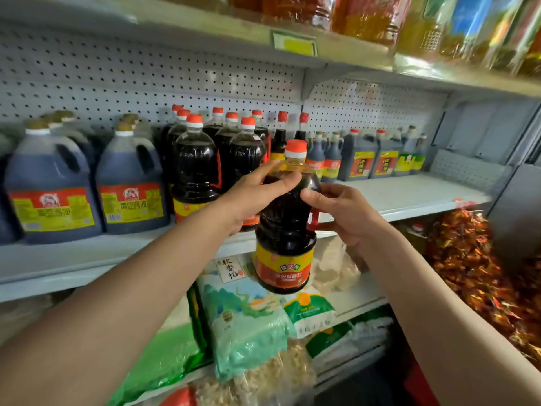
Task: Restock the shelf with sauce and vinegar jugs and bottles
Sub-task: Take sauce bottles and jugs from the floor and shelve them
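Both hands grip the soy sauce bottle [287, 221] — left hand [257, 194] at its shoulder, right hand [345, 218] by the handle. Its base hangs below the shelf [409, 197] edge — it could catch there.

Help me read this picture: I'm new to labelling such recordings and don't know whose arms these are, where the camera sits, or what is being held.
There is no machine here. A person wears a wide-angle camera on the head, looking forward and down, so the two bare arms reaching in are their own.

Both hands hold one dark plastic sauce bottle with an orange cap and a red-and-yellow label. The left hand wraps its shoulder; the right hand grips its right side. The bottle is in the air, in front of the white metal shelf.

On that shelf stand large dark handled jugs with red-and-yellow labels, matching orange-capped bottles, and smaller jugs farther right. Bags of rice lie below.
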`<state>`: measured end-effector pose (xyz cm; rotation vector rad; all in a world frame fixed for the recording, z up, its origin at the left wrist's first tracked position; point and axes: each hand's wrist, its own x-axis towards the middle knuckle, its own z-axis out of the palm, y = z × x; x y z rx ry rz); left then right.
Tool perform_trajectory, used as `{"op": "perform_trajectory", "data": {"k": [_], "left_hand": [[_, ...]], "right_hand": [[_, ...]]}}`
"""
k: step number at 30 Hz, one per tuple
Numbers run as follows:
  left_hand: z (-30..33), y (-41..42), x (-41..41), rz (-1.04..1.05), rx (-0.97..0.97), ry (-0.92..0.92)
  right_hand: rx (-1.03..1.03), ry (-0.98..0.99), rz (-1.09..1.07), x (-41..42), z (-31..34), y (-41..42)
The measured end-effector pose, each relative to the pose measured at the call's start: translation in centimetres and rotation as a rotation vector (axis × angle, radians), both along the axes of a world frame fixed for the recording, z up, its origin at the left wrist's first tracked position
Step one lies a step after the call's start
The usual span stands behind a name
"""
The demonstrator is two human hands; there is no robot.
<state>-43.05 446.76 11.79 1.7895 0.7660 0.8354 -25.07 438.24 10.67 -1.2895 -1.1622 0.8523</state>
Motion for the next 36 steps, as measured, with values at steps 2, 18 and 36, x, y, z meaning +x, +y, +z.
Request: {"op": "perform_trajectory", "data": {"k": [2,18,36], "left_hand": [[1.2,1.5,2.2,0.004,0.032,-0.009],[2.1,13.6,13.5,0.158,0.055,0.034],[3.5,16.2,15.0,0.233,0.452,0.188]], "right_hand": [[0.02,-0.01,0.012,2.4,1.1,1.7],[0.037,0.0,0.126,14.2,0.9,17.1],[0.09,-0.082,0.361,16.7,-9.3,19.2]]}}
